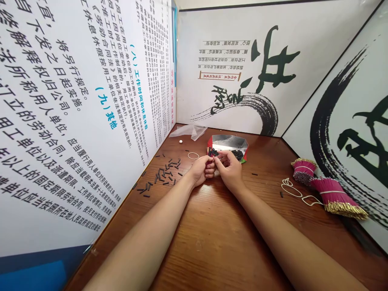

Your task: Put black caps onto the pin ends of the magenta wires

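My left hand (200, 171) is closed around a few thin wires (209, 152), whose dark and brassy ends stick up past the fingers. Close against it, my right hand (230, 171) has thumb and forefinger pinched together at the wires; what lies between those fingertips is too small to make out. Just behind both hands sits an open red and silver bag (228, 140) with short black sleeves (239, 155) inside. More loose black sleeves (165, 176) are scattered on the wooden table (194, 242) left of my left hand.
Two bundles of magenta wires, a smaller one (304, 169) and a larger one (336, 194), lie at the right by the wall panel. Pale elastic bands (291, 189) rest beside them. A clear plastic bag (190, 131) lies at the back, and panels enclose the table.
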A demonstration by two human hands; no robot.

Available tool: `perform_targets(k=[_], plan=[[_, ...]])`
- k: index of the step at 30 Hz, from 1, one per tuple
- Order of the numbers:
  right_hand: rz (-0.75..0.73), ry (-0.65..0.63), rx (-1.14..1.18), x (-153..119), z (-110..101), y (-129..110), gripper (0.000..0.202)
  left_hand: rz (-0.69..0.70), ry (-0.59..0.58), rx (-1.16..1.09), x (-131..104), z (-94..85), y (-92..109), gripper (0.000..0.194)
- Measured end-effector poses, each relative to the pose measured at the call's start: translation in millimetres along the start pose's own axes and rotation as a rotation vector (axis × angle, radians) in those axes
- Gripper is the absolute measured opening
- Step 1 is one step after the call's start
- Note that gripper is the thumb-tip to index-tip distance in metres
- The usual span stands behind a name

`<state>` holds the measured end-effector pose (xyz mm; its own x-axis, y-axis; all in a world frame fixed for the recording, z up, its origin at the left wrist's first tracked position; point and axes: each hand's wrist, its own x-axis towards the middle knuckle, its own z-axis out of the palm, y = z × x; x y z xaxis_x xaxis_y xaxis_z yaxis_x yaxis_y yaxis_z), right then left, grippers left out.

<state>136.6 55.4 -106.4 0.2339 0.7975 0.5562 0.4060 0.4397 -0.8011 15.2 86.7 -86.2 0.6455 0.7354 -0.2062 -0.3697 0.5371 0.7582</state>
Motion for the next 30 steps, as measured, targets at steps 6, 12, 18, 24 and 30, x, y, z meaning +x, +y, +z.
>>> perform_targets(k=[6,12,18,24,30], plan=[[-0.009,-0.006,-0.063,-0.9,-0.7,-1.4,0.021,0.003,-0.003,-0.005,-1.1,-1.2,0.4,0.022],[-0.017,-0.017,-0.092,-0.5,-0.9,-1.2,0.026,-0.012,-0.032,-0.032,1.3,-4.6,0.5,0.021],[-0.086,0.078,-0.436,3.4,-7.0,0.0,0.023,0.018,-0.138,-0.094,1.4,-8.6,1.3,0.008],[-0.027,-0.013,-0.752,0.8,-5.4,-3.6,0.033,0.036,-0.155,-0.124,1.0,-10.8,1.7,0.012],[-0.018,-0.175,-0.909,-3.0,-3.7,-1.3,0.031,0.045,-0.128,-0.126,0.4,-8.8,2.1,0.018]])
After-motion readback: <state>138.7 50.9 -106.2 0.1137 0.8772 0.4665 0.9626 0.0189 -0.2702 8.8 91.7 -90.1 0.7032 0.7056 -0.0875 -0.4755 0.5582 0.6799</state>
